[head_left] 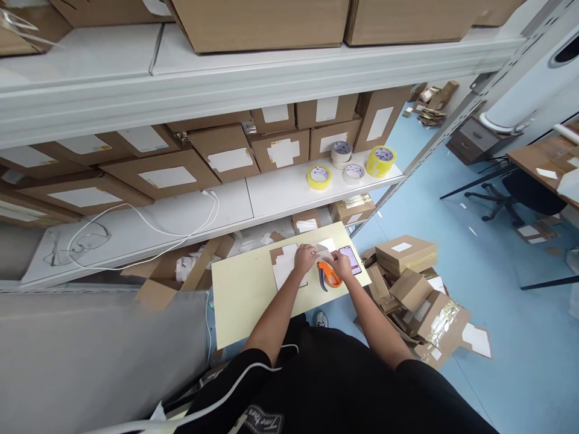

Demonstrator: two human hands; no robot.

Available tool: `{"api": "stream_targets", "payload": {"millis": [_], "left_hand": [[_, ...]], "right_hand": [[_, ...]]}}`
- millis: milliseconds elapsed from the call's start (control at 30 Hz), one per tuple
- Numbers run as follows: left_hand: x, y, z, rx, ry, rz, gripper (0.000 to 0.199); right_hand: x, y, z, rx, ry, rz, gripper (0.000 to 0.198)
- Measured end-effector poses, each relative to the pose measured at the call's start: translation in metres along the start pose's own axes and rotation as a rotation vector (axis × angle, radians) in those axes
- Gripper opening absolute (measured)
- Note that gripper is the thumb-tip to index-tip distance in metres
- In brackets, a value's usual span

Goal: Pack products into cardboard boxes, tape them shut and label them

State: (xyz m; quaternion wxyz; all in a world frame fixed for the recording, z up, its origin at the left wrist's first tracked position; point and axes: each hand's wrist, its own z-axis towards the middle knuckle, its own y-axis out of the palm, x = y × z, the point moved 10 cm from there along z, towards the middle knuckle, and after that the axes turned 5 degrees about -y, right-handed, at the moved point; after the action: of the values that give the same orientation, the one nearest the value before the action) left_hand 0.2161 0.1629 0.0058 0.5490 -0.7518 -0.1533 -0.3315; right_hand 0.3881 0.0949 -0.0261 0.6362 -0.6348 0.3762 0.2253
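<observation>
Over a pale yellow board, my left hand pinches one side of a thin translucent whitish piece. The fingers of my right hand are closed on its other side. Whether the piece is tape or film I cannot make out. Just below it lies an orange tape dispenser with a dark handle, close to my right hand. A phone with a lit screen rests to the right of that hand. Left of my left hand is a brown cardboard piece covered with white paper, partly hidden by my forearm.
Tape rolls, a white cable and glasses lie on the shelf beyond the board, before labelled boxes. An open carton sits below left. Discarded boxes pile up on the floor at right.
</observation>
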Motion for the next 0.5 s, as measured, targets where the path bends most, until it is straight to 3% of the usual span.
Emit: {"api": "stream_targets", "payload": {"millis": [100, 167, 267, 367, 500], "left_hand": [[0.009, -0.011, -0.001, -0.108, 0.085, 0.068, 0.021], [0.011, -0.023, -0.005, -0.153, 0.119, 0.117, 0.025], [0.003, -0.046, -0.014, -0.168, 0.093, 0.158, 0.028], [-0.009, -0.069, -0.025, -0.136, 0.025, 0.162, 0.023], [-0.029, -0.099, -0.043, -0.029, -0.076, 0.053, 0.013]], "right_hand": [[-0.012, -0.003, -0.001, -0.069, -0.065, 0.127, 0.05], [-0.028, -0.006, 0.0, -0.121, -0.14, 0.196, 0.055], [-0.06, 0.001, 0.004, -0.275, -0.257, 0.258, 0.043], [-0.083, 0.017, 0.01, -0.422, -0.286, 0.241, 0.027], [-0.094, 0.033, 0.024, -0.506, -0.293, 0.198, 0.029]]}}
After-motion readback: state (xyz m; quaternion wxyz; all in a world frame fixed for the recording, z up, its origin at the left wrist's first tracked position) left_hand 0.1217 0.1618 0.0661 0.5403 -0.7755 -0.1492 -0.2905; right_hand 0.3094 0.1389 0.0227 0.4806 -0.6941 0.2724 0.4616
